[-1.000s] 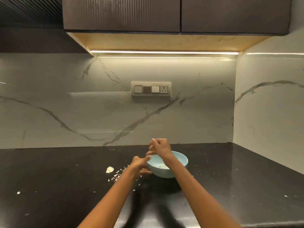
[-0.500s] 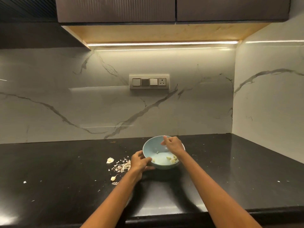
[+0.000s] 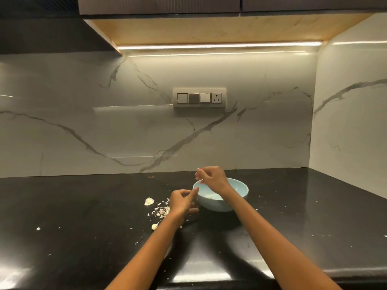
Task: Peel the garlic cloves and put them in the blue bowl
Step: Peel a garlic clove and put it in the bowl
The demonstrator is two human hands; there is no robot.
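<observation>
The light blue bowl [image 3: 238, 191] stands on the black counter with pale peeled garlic cloves [image 3: 210, 197] in its bottom. My right hand [image 3: 212, 177] hovers over the bowl's left rim with its fingers curled and the tips bunched together; I see nothing between them. Just left of the bowl, my left hand [image 3: 182, 201] is low over the counter, its fingers loosely bent and holding nothing visible. Beside it lie a heap of garlic peels [image 3: 162, 211], a pale garlic piece [image 3: 149, 201] and one unpeeled clove [image 3: 155, 226].
The black counter [image 3: 83, 227] carries scattered peel flecks [image 3: 38, 228] left and right. A marble backsplash with a switch plate [image 3: 199, 98] rises behind, a side wall closes the right, and dark cabinets hang overhead. The counter's front edge is near me.
My right hand has lifted out of the bowl to above its left rim. My left hand has risen slightly off the counter. The view has tilted up a little.
</observation>
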